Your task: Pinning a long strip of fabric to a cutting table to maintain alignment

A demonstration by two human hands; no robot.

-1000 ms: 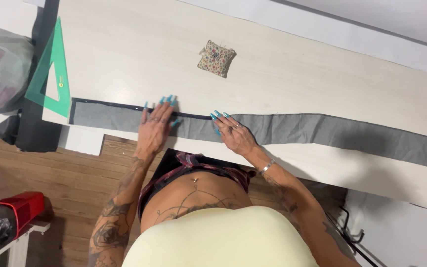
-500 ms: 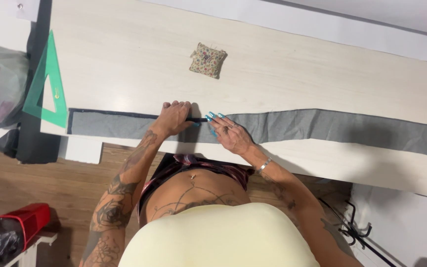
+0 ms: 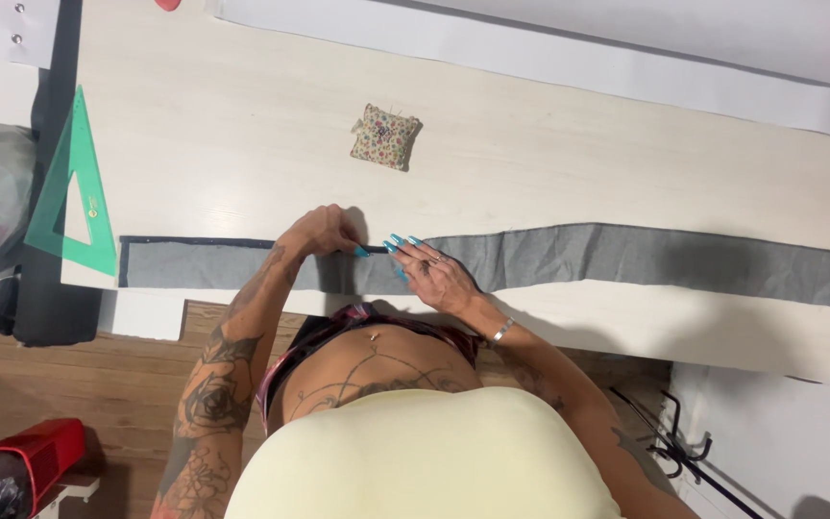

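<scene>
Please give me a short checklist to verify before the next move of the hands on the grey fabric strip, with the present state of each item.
1. Grey fabric strip lies flat along the table: ok.
2. Left hand is on the strip's upper edge, fingers curled: ok.
3. Right hand rests on the strip beside it: ok.
4. Pin held in the left fingers: cannot tell.
5. Pincushion lies beyond the strip, apart from both hands: ok.
6. Green set square is clear of the strip's left end: ok.

Long grey fabric strip (image 3: 569,258) with dark edging, floral cream square pincushion (image 3: 385,136), green translucent plastic triangle ruler (image 3: 77,192), pale wood-grain bench (image 3: 549,154).
</scene>
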